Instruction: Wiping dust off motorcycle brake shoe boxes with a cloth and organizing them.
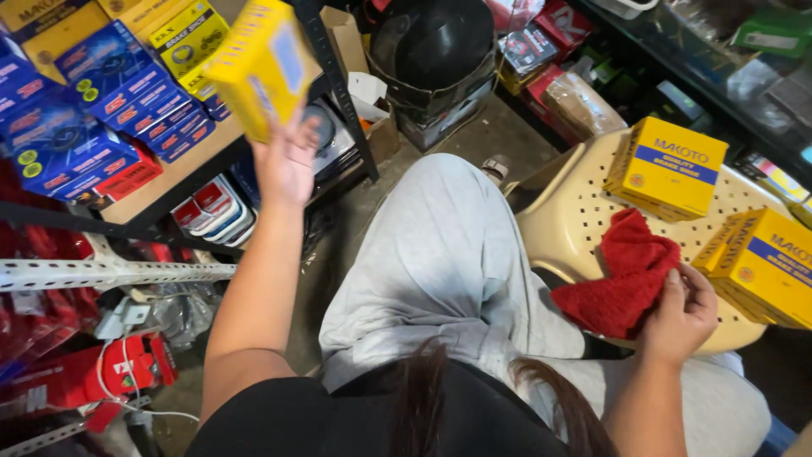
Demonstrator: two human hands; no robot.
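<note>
My left hand (286, 161) is raised toward the shelf on the left and grips a yellow cardboard box (258, 63) with a blue label, held tilted in the air in front of the shelf edge. Down at the right, my right hand (681, 315) clutches a crumpled red cloth (622, 271) that rests on the seat of a beige perforated plastic chair (567, 228). Two more yellow boxes stand on that chair: one at the back (668, 165), one at the right edge (765, 264). My legs in grey trousers (440, 254) stretch between the two hands.
A black metal shelf (182, 169) on the left carries stacked blue boxes (93, 110) and yellow boxes (190, 38). A black helmet (431, 42) sits on cartons ahead. Red packages and white cables (118, 364) lie low at the left. Packed goods crowd the right rack (761, 51).
</note>
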